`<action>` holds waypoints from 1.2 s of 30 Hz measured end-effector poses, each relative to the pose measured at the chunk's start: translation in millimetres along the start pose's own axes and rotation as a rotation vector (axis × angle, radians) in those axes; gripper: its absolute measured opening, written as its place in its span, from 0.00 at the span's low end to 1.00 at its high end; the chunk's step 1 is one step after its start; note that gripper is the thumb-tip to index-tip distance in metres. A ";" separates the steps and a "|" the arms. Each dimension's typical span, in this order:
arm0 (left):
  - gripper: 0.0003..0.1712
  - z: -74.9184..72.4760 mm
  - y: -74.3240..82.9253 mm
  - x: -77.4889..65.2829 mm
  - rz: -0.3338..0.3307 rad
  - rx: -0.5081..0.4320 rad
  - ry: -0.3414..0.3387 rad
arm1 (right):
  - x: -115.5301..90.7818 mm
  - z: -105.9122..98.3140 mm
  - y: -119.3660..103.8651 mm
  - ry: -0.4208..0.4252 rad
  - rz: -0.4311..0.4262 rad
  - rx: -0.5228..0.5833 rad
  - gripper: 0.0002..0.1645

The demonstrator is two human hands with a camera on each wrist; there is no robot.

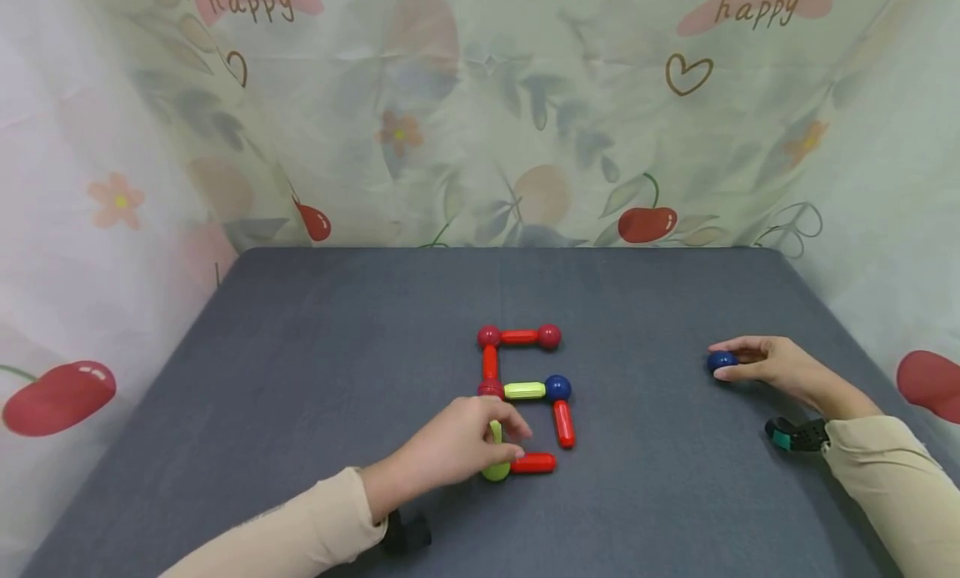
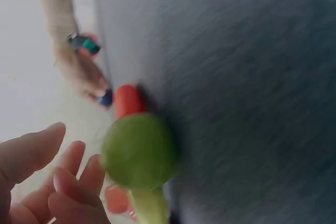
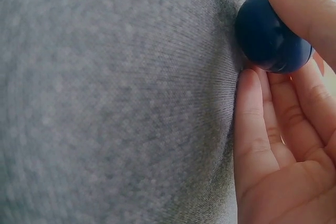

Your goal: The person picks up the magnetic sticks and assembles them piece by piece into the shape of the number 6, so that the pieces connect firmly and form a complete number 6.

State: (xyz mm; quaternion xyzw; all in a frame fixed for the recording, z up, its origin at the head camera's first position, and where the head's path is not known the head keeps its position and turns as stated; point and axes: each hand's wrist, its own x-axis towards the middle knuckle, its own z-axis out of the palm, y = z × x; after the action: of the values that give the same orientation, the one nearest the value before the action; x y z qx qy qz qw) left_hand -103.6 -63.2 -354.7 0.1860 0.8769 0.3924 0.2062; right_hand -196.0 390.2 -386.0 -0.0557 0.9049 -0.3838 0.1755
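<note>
My right hand pinches a dark blue ball between thumb and fingers at the table's right side. In the right wrist view, the blue ball sits close over the grey cloth. My left hand hovers over the lower left of a figure of rods and balls, fingers loosely bent and holding nothing. Beside those fingers, the left wrist view shows a green ball joined to a red rod and a yellow-green rod. My left hand partly hides the yellow-green rod in the head view.
The figure's upper part has red balls, red rods, a ribbed yellow-green rod and another blue ball, with a red rod slanting below it. A patterned curtain stands behind the grey table.
</note>
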 end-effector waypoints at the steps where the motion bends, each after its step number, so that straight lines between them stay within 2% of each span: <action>1: 0.10 3.0 -0.3 -0.3 -0.013 0.024 -0.011 | 0.2 0.0 0.1 0.000 0.002 0.000 0.34; 7: 0.14 13.0 -1.5 0.9 -0.018 0.232 -0.038 | 2.1 -1.2 1.1 -0.014 0.011 -0.007 0.34; 11: 0.16 15.0 -1.2 2.5 -0.024 0.311 -0.057 | 2.8 -2.4 0.5 -0.023 0.013 -0.016 0.34; 15: 0.15 16.9 -1.5 2.9 -0.025 0.320 -0.055 | 2.8 -2.7 0.5 -0.026 0.008 -0.031 0.35; 20: 0.14 18.6 -2.1 3.7 -0.023 0.319 -0.051 | 0.2 -2.3 1.9 -0.027 0.002 0.017 0.35; 25: 0.15 18.9 -2.2 4.2 -0.038 0.300 -0.059 | -5.1 3.0 -4.1 0.019 -0.026 0.006 0.33; 29: 0.16 17.9 -2.3 4.0 -0.047 0.282 -0.063 | -8.0 15.8 -22.2 0.041 -0.044 -0.014 0.33; 36: 0.16 16.6 -2.4 4.2 -0.049 0.279 -0.071 | -17.3 52.3 -68.2 -0.009 -0.120 0.036 0.30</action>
State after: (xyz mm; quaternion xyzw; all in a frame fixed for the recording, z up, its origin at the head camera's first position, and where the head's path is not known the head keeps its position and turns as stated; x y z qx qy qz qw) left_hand -99.1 -52.5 -367.5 0.2053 0.9194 0.2545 0.2188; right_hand -163.4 311.3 -366.2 -0.1082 0.8921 -0.4096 0.1572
